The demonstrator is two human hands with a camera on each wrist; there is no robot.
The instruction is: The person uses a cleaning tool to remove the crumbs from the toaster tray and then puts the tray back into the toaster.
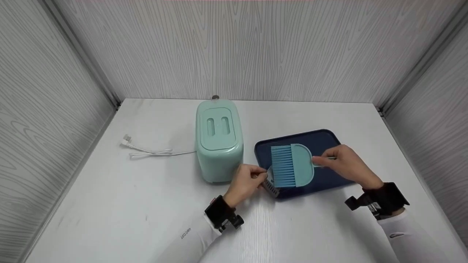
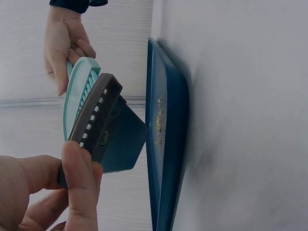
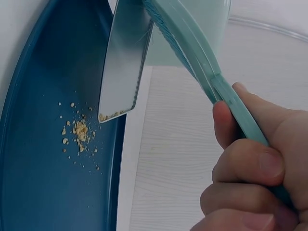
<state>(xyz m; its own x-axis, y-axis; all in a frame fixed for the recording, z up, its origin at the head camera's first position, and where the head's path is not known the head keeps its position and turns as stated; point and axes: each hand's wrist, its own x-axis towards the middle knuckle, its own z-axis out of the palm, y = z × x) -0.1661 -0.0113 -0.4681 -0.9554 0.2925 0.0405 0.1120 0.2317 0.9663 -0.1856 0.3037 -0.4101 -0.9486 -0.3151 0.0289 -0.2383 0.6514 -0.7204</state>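
My left hand [image 1: 245, 182] pinches the slotted dark edge of a metal crumb tray [image 2: 118, 139], tilted above a dark blue serving tray [image 1: 323, 140]. In the right wrist view a thin line of crumbs lies along the lower edge of the crumb tray [image 3: 122, 72]. Below it, yellowish crumbs [image 3: 82, 131] are scattered on the blue surface. My right hand [image 1: 342, 162] grips the handle of a mint-green brush [image 1: 302, 166] with blue bristles. From the head view the brush covers much of the crumb tray; its bristles are against or very close to the crumb tray's surface.
A mint-green toaster [image 1: 219, 146] with a lid on top stands left of the blue tray, close to my left hand. Its white cord [image 1: 157, 152] lies bundled on the tabletop at left, with a plug [image 1: 126, 140] at the end. Pale wood-grain panels enclose the back and sides.
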